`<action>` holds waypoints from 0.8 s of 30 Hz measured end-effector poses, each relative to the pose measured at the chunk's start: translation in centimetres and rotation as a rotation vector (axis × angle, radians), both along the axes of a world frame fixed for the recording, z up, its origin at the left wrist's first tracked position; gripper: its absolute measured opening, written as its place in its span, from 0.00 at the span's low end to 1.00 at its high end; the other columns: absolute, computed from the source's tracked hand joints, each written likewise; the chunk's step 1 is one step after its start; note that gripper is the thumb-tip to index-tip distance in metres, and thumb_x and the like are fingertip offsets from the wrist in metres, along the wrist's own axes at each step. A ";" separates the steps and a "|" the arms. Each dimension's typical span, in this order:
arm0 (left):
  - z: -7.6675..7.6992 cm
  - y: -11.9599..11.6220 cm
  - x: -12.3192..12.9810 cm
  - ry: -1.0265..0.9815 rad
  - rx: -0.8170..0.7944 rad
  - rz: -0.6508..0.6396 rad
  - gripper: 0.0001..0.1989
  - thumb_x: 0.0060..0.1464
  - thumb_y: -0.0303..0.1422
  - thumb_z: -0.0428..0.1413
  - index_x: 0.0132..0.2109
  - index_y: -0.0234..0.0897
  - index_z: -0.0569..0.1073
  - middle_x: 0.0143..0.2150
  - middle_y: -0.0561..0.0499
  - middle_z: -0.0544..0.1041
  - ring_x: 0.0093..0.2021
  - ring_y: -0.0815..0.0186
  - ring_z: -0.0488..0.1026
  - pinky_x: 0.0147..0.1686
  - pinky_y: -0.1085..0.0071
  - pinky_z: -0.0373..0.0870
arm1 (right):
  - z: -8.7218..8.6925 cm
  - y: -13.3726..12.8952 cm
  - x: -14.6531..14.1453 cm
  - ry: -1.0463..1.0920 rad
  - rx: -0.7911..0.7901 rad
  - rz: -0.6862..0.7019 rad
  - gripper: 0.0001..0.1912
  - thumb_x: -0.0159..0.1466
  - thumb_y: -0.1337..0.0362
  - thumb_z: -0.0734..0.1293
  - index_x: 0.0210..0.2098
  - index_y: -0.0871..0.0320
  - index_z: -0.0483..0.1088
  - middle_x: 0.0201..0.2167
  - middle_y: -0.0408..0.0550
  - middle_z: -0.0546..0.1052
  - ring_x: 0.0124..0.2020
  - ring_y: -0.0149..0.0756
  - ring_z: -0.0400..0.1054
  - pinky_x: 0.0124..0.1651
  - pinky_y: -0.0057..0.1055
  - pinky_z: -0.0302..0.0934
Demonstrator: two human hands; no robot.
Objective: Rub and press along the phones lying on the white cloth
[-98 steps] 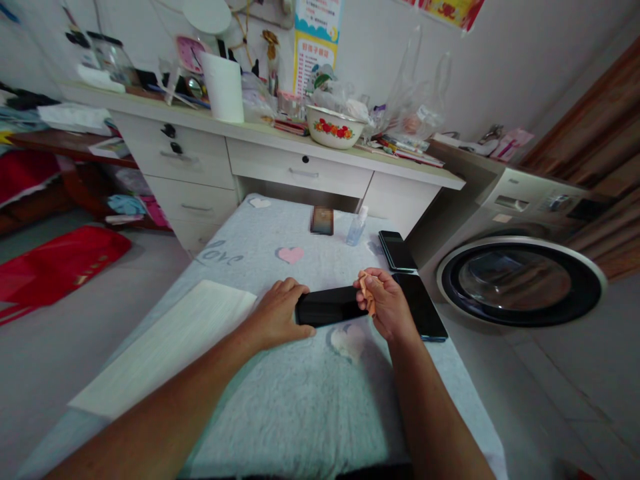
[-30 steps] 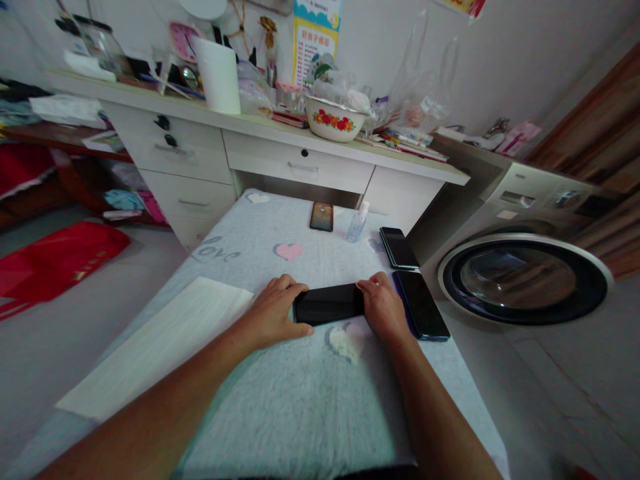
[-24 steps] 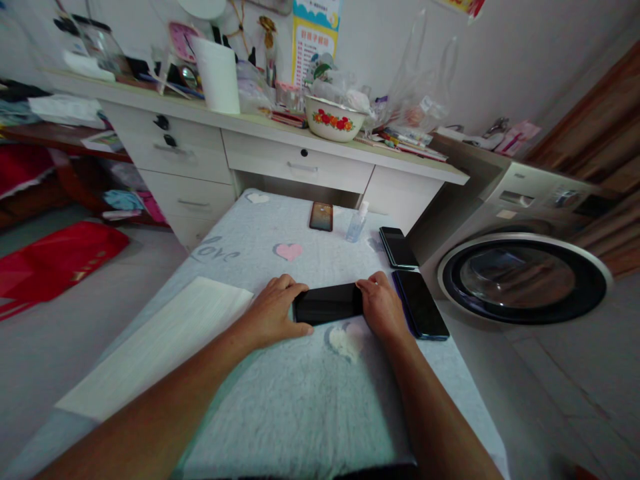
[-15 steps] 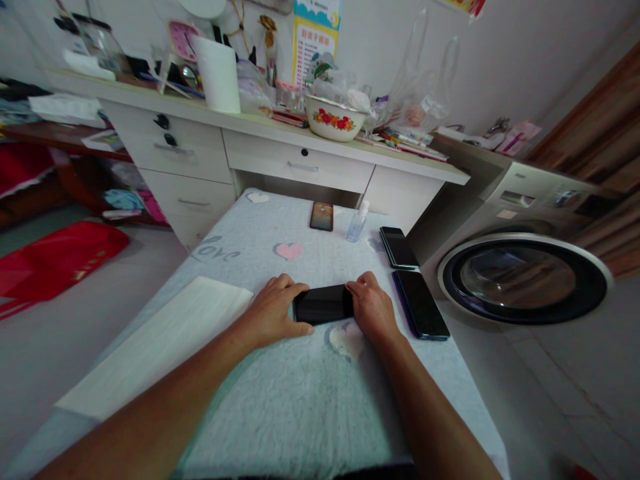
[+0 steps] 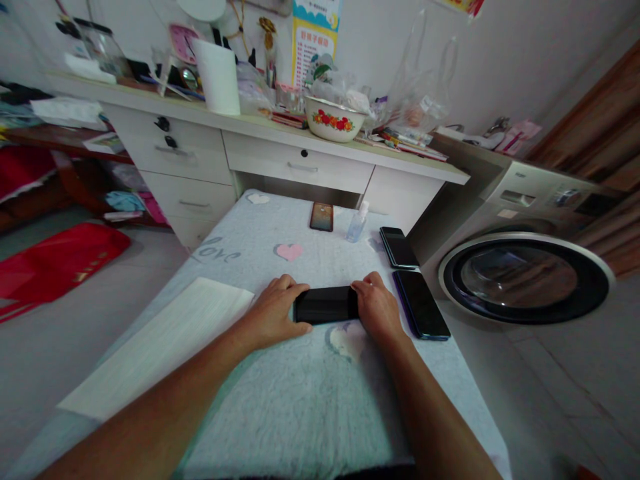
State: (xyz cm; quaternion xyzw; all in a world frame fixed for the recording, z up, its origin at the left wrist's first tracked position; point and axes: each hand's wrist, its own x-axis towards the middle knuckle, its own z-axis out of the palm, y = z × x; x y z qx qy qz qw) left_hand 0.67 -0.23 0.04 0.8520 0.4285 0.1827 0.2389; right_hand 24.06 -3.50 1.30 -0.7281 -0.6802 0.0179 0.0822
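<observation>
A black smartphone [image 5: 327, 305] lies sideways, screen up, at the middle of the cloth-covered table [image 5: 300, 400]. Its left end is gripped by my left hand [image 5: 277, 310], thumb on the near edge and fingers on the far edge. At the other end, my right hand [image 5: 379, 307] has its fingers pinched on the phone's right edge; whatever else may be between those fingertips is hidden. Close to the right hand lie a large dark phone [image 5: 424, 305] and, beyond it, a smaller dark phone [image 5: 399, 247]. To the left of my left hand is a folded white cloth or paper towel [image 5: 160, 347].
A clear spray bottle [image 5: 357, 223] and a brown phone or phone case [image 5: 321, 217] are at the table's far end. Behind stands a white desk [image 5: 300, 160] bearing a flowered enamel bowl [image 5: 334, 120]. A washing machine [image 5: 520, 200] is on the right, a red bag [image 5: 60, 267] on the left.
My right hand has shifted slightly to the right along the phone's right end, and a bit more of the screen shows. My left hand stays in almost the same place.
</observation>
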 end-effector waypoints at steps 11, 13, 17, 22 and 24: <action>0.8 -0.2 0.3 -0.011 -0.026 0.015 0.31 0.41 0.38 0.60 0.55 0.39 0.65 0.48 0.45 0.66 0.50 0.53 0.65 0.51 0.57 0.64 | 0.4 -0.2 -0.3 -0.047 -0.018 -0.041 0.18 0.69 0.64 0.53 0.43 0.53 0.74 0.44 0.50 0.70 0.30 0.31 0.63 0.31 0.27 0.51; 0.9 -0.3 0.3 -0.015 -0.019 0.016 0.30 0.41 0.37 0.60 0.54 0.40 0.65 0.47 0.46 0.67 0.49 0.54 0.65 0.51 0.57 0.64 | 0.4 -0.2 -0.7 -0.053 -0.032 -0.023 0.17 0.68 0.64 0.53 0.43 0.52 0.73 0.44 0.49 0.70 0.30 0.31 0.63 0.31 0.27 0.51; 0.7 -0.3 0.3 -0.012 -0.017 0.016 0.29 0.41 0.37 0.61 0.53 0.40 0.65 0.47 0.46 0.67 0.48 0.54 0.66 0.50 0.58 0.65 | 0.1 0.0 -1.3 -0.060 -0.028 0.032 0.17 0.69 0.64 0.53 0.43 0.51 0.72 0.45 0.48 0.69 0.30 0.32 0.63 0.31 0.27 0.51; 0.6 -0.2 0.3 -0.001 -0.015 0.017 0.30 0.41 0.38 0.62 0.53 0.37 0.66 0.48 0.45 0.67 0.49 0.54 0.66 0.51 0.57 0.64 | 0.1 0.1 -1.9 -0.043 -0.031 0.088 0.17 0.69 0.64 0.53 0.41 0.51 0.72 0.44 0.48 0.69 0.31 0.32 0.64 0.31 0.28 0.50; 0.6 -0.2 0.3 -0.006 -0.007 0.016 0.29 0.41 0.38 0.62 0.52 0.37 0.66 0.47 0.45 0.67 0.48 0.54 0.66 0.50 0.57 0.65 | 0.3 0.1 -2.1 -0.018 -0.047 0.102 0.17 0.69 0.64 0.53 0.42 0.51 0.72 0.45 0.48 0.69 0.32 0.33 0.64 0.32 0.28 0.51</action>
